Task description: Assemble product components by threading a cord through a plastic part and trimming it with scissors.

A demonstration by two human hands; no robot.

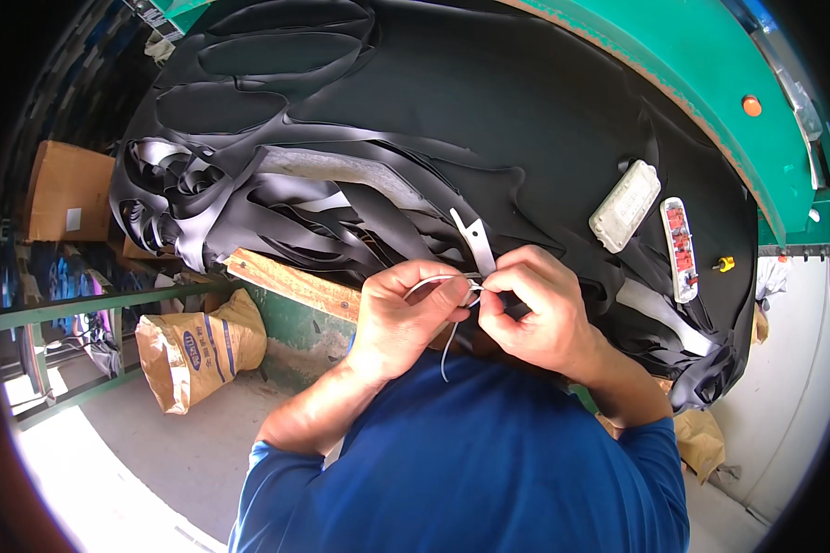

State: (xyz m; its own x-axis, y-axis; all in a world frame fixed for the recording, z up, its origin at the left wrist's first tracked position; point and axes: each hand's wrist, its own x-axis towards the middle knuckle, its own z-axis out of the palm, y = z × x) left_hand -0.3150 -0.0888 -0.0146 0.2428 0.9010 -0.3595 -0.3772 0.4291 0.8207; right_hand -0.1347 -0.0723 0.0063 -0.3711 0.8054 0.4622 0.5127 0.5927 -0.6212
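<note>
In front of my chest, my left hand [406, 318] pinches a thin white cord [446, 358], which loops over the thumb and has a loose end hanging down. Close beside it on the right, my right hand [539, 309] is closed, thumb against fingertips, on the same cord where it crosses itself. A flat pale strip [475, 243] with a notched tip and a small hole rises between the hands. Its lower end is hidden by my right fingers, so I cannot tell whether they grip it. Black sheet material [489, 92] lies beyond, with cut-out shapes and tangled offcuts.
On the sheet at right are a dirty white oblong case [625, 206], a white housing with red parts [681, 249] and a small yellow piece [725, 264]. A green machine beam [655, 64] arches behind. A wooden edge [290, 284], paper sack [203, 350] and cardboard box [69, 194] stand left.
</note>
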